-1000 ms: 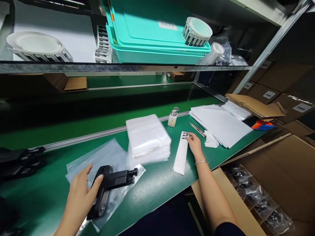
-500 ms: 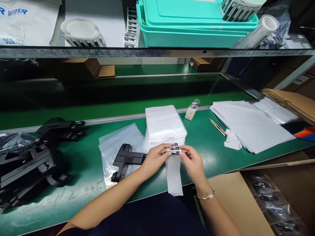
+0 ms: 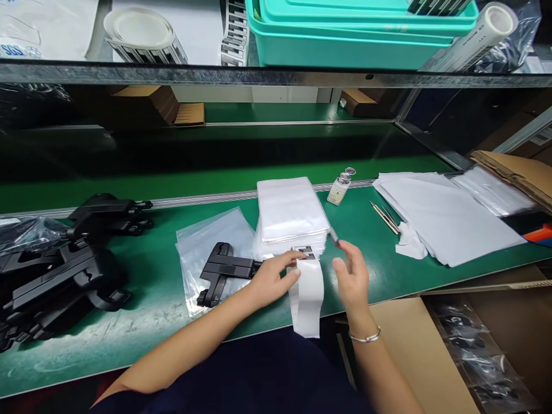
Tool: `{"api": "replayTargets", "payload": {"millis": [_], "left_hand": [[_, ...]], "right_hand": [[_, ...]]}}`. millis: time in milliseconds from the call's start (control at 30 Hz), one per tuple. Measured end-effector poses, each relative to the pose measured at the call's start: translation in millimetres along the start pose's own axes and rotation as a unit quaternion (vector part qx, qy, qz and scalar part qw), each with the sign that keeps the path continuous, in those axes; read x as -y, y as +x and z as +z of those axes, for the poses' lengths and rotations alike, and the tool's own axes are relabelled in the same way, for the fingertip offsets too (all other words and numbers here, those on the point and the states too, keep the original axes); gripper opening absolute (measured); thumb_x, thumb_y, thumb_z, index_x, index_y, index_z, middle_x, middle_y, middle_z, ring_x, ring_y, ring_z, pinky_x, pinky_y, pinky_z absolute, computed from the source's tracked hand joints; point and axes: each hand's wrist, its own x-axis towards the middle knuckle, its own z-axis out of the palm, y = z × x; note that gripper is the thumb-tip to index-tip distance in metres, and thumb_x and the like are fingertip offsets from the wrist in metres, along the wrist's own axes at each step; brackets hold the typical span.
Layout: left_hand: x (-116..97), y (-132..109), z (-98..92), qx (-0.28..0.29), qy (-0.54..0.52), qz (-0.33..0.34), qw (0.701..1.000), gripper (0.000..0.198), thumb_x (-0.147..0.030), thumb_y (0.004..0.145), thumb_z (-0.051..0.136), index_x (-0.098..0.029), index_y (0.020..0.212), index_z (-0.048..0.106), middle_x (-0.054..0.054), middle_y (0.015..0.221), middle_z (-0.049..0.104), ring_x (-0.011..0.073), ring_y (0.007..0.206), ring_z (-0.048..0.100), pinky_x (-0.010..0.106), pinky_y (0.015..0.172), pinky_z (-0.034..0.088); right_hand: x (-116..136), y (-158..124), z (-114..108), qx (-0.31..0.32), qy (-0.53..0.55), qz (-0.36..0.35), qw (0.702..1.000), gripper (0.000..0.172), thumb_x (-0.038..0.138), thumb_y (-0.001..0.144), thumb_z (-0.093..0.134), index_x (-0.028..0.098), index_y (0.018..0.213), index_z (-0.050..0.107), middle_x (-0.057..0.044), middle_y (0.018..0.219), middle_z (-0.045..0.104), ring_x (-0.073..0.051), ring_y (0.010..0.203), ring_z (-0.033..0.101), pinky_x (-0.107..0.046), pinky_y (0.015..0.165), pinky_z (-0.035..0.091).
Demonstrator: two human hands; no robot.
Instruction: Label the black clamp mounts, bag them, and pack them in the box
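Observation:
My left hand (image 3: 271, 280) has its thumb and fingers on a white strip of labels (image 3: 309, 290), which hangs over the table's front edge and shows black-and-white print near its top. To the right, my right hand (image 3: 353, 276) pinches a small peeled label (image 3: 333, 236), tilted edge-on and apart from the strip. Just beyond both hands lies a stack of white plastic bags (image 3: 291, 207). Left of my left hand, a black plastic bracket-like part (image 3: 226, 267) rests on clear plastic bags (image 3: 190, 247).
More black plastic parts (image 3: 73, 270) pile up at the left. A small bottle (image 3: 339, 188), tweezers (image 3: 383, 218) and white sheets (image 3: 444, 213) lie to the right. Overhead, a shelf edge (image 3: 276, 76) carries a teal bin (image 3: 345, 49) and a label roll (image 3: 142, 34). An open cardboard box (image 3: 418, 345) stands lower right.
My right hand has moved right and away from my left, taking a small label off the strip. The left hand keeps to the strip. The view has shifted slightly.

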Motion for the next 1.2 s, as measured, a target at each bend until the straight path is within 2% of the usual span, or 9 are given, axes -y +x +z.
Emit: {"api": "replayTargets", "payload": {"millis": [133, 233, 333, 467, 600, 733, 833, 900, 1200], "left_hand": [[5, -7, 7.3, 0.065, 0.069, 0.053, 0.994, 0.038, -0.028, 0.081, 0.063, -0.025, 0.118, 0.066, 0.007, 0.123, 0.068, 0.0295, 0.114, 0.061, 0.04, 0.104, 0.041], [7, -15, -0.9, 0.027, 0.066, 0.019, 0.997, 0.045, -0.03, 0.083, 0.061, -0.026, 0.128, 0.059, 0.006, 0.115, 0.071, 0.0273, 0.109, 0.064, 0.038, 0.102, 0.044], [14, -27, -39.7, -0.064, 0.138, -0.024, 0.988, 0.044, -0.036, 0.085, 0.055, -0.024, 0.127, 0.059, 0.006, 0.105, 0.074, 0.0262, 0.102, 0.067, 0.037, 0.099, 0.046], [45, -43, -117.1, -0.146, 0.306, -0.056, 0.939, 0.045, -0.045, 0.086, 0.045, -0.021, 0.119, 0.063, 0.009, 0.129, 0.063, 0.0314, 0.123, 0.053, 0.045, 0.107, 0.039], [82, -60, -151.8, -0.119, 0.298, -0.071, 0.944, 0.052, -0.046, 0.09, 0.036, -0.02, 0.131, 0.053, 0.01, 0.144, 0.048, 0.0278, 0.136, 0.04, 0.046, 0.116, 0.028], [96, -74, -120.7, -0.18, 0.264, -0.073, 0.945, 0.051, -0.032, 0.093, 0.03, -0.016, 0.139, 0.043, 0.014, 0.14, 0.043, 0.0248, 0.136, 0.038, 0.047, 0.118, 0.025], [92, -80, -84.1, -0.213, 0.236, -0.073, 0.945, 0.049, -0.024, 0.093, 0.03, -0.015, 0.14, 0.04, 0.015, 0.144, 0.036, 0.025, 0.14, 0.031, 0.048, 0.119, 0.023], [88, -83, -65.6, -0.218, 0.219, -0.067, 0.949, 0.048, -0.02, 0.093, 0.029, -0.016, 0.14, 0.039, 0.014, 0.15, 0.029, 0.0258, 0.144, 0.024, 0.049, 0.119, 0.021], [83, -89, -51.2, -0.221, 0.214, -0.054, 0.95, 0.044, -0.014, 0.094, 0.029, -0.019, 0.136, 0.041, 0.013, 0.154, 0.027, 0.0268, 0.147, 0.014, 0.054, 0.119, 0.019]], "right_hand": [[-13, 12, 10, 0.115, 0.186, 0.178, 0.959, 0.057, 0.037, 0.079, 0.067, 0.027, 0.128, 0.04, -0.009, 0.115, 0.062, -0.018, 0.086, 0.067, -0.037, 0.079, 0.056], [-36, 26, 7, 0.046, 0.142, 0.187, 0.971, 0.06, 0.032, 0.073, 0.069, 0.027, 0.125, 0.04, -0.005, 0.107, 0.06, -0.012, 0.07, 0.062, -0.031, 0.073, 0.054], [-65, 51, -17, -0.04, 0.016, 0.172, 0.984, 0.061, 0.032, 0.072, 0.066, 0.024, 0.126, 0.039, -0.008, 0.113, 0.056, -0.012, 0.071, 0.062, -0.032, 0.075, 0.053], [-87, 80, -48, -0.023, -0.215, 0.131, 0.967, 0.054, 0.027, 0.076, 0.058, 0.017, 0.128, 0.044, -0.02, 0.13, 0.048, -0.022, 0.091, 0.063, -0.044, 0.088, 0.049], [-62, 76, -28, -0.061, -0.319, 0.012, 0.946, 0.035, 0.031, 0.079, 0.061, 0.014, 0.11, 0.058, -0.024, 0.141, 0.04, -0.037, 0.137, 0.031, -0.059, 0.11, 0.024], [-9, 36, 38, 0.03, -0.092, 0.059, 0.994, 0.021, 0.039, 0.089, 0.053, 0.021, 0.082, 0.06, -0.013, 0.13, 0.057, -0.03, 0.135, 0.039, -0.055, 0.111, 0.025], [20, 1, 89, 0.198, 0.033, 0.147, 0.969, 0.023, 0.038, 0.087, 0.056, 0.022, 0.071, 0.059, -0.009, 0.12, 0.064, -0.029, 0.128, 0.048, -0.052, 0.109, 0.03], [27, -16, 112, 0.245, 0.035, 0.163, 0.955, 0.022, 0.035, 0.085, 0.057, 0.022, 0.068, 0.059, -0.009, 0.119, 0.064, -0.029, 0.128, 0.046, -0.053, 0.109, 0.03], [28, -24, 131, 0.269, -0.071, 0.121, 0.953, 0.021, 0.03, 0.082, 0.056, 0.023, 0.063, 0.057, -0.008, 0.112, 0.064, -0.029, 0.125, 0.043, -0.053, 0.107, 0.029]]}}
